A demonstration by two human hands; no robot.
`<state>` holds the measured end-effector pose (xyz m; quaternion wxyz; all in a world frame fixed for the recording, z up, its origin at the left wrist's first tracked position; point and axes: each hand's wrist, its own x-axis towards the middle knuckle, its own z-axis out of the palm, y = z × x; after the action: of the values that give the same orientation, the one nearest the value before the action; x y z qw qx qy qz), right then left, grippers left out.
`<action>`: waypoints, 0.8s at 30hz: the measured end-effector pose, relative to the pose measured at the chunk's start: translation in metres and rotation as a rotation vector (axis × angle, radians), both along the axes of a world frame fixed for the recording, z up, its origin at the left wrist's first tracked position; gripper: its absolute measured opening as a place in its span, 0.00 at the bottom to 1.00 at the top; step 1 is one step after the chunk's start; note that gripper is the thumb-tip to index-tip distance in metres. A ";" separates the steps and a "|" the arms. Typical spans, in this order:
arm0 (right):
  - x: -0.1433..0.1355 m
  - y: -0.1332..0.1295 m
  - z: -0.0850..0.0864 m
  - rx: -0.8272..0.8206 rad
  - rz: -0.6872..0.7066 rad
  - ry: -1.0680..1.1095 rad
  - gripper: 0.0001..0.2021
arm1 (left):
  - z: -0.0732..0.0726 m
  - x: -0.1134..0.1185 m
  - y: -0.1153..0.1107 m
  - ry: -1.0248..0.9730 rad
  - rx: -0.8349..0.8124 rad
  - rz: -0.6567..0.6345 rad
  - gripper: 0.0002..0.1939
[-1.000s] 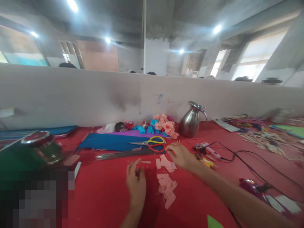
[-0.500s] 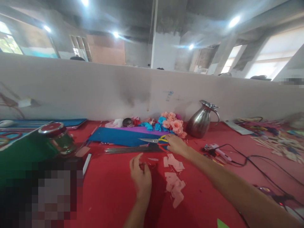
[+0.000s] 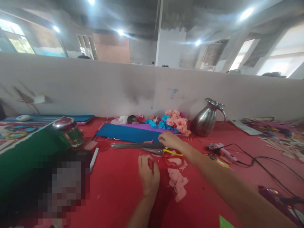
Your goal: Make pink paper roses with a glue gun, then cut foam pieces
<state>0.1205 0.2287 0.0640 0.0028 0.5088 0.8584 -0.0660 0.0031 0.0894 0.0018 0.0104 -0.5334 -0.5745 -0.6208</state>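
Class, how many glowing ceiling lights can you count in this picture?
5: one light at the top edge, one at far left, one left of the pillar, one right of it, one at upper right. More may be hidden.

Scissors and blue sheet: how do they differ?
The scissors have yellow and red handles and metal blades; the blue sheet is one plain colour. The sheet looks larger than the scissors. The scissors lie nearer the camera, one handle over pink scraps; the sheet lies farther back. Both are on the red table.
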 end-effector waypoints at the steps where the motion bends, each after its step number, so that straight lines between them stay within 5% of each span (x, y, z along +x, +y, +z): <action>1: -0.013 0.010 -0.002 0.023 -0.038 0.013 0.14 | 0.001 0.000 -0.002 -0.013 0.005 -0.015 0.10; 6: -0.055 0.041 -0.017 0.085 -0.190 0.035 0.22 | -0.001 0.000 -0.007 0.001 0.015 -0.081 0.15; 11: -0.053 0.035 -0.009 0.206 -0.124 0.089 0.12 | -0.002 0.002 -0.003 -0.207 -0.093 -0.090 0.09; 14: -0.041 0.020 0.002 0.358 0.028 0.106 0.13 | -0.003 0.000 0.004 -0.441 -0.157 -0.089 0.06; 18: -0.021 -0.005 -0.002 0.563 0.420 -0.001 0.15 | -0.009 -0.006 0.014 -0.808 -0.242 -0.126 0.18; 24: -0.005 -0.033 -0.032 0.518 0.473 -0.099 0.09 | -0.018 -0.010 0.021 -1.013 -0.290 -0.236 0.34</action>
<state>0.1154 0.1954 0.0318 -0.0698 0.2825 0.9394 0.1811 -0.0069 0.1108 -0.0165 -0.4115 -0.2239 -0.5235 -0.7117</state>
